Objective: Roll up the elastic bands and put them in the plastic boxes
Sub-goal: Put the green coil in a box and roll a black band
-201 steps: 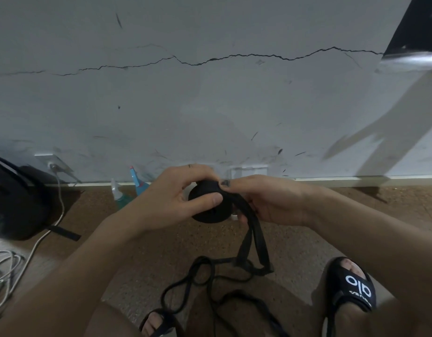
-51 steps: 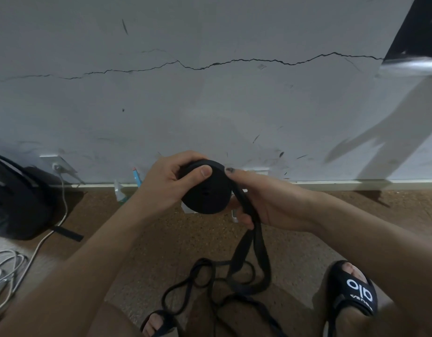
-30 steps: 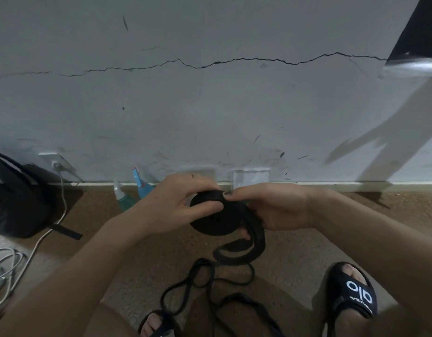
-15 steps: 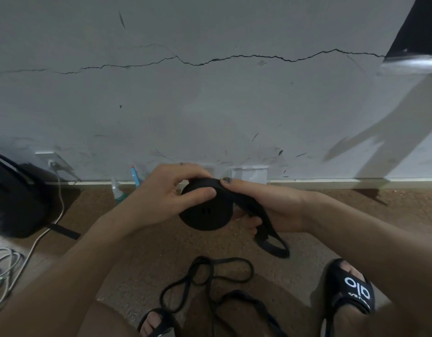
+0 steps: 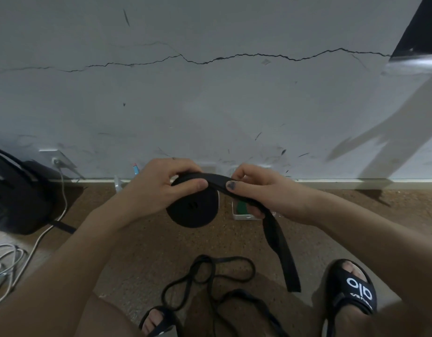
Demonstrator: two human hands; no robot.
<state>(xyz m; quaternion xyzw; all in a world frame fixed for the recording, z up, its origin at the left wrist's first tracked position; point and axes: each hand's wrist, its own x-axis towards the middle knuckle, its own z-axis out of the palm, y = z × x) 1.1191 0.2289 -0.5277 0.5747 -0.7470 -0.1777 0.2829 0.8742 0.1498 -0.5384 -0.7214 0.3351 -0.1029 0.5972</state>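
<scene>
The black slide sandal (image 5: pixel 351 290) bears white letters reading "olo".

Black band roll (image 5: pixel 193 210) between both hands, box perhaps behind.

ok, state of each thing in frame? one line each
roll: wound tight, held in the air
tail: unwound, hanging free, end off the floor
left hand: grips the roll, thumb on its rim
right hand: pinches the tail by the roll
thin band: loose on the floor, tangled, unrolled
plastic box: on the floor behind the hands, mostly hidden
plug: in the wall socket
bag: on the floor by the wall
</scene>
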